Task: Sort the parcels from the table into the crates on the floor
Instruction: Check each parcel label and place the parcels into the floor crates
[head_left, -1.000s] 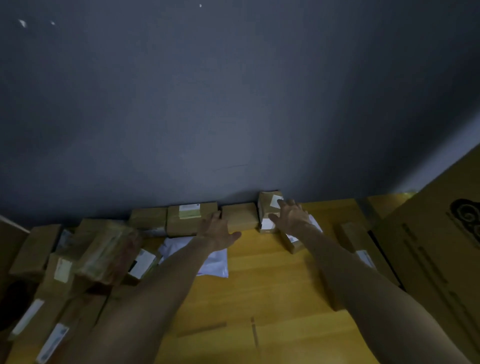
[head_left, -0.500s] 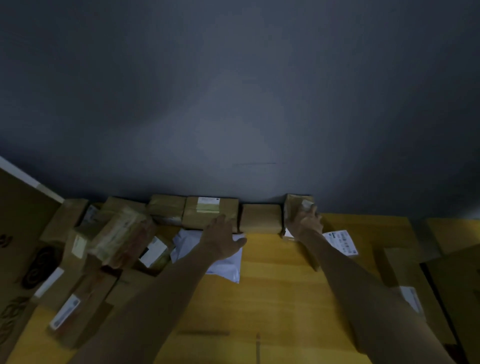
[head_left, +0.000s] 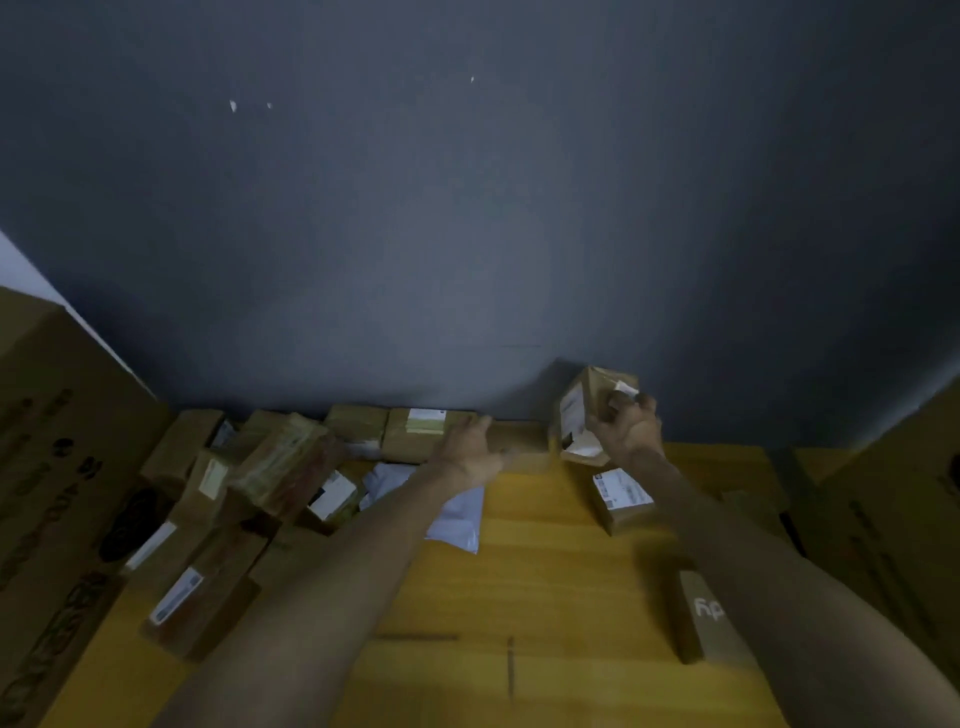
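Mid-right, the right hand (head_left: 626, 434) is gripping a small parcel (head_left: 579, 410) above the table (head_left: 545, 571), left hand (head_left: 470, 449) hovering open; crating likely next.

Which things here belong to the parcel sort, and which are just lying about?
Job: small parcel in the right hand; left hand, open over the wall-side parcels; white mailer; labelled parcel; parcel pile; table.
Lying about: grey wall; left carton; right carton.
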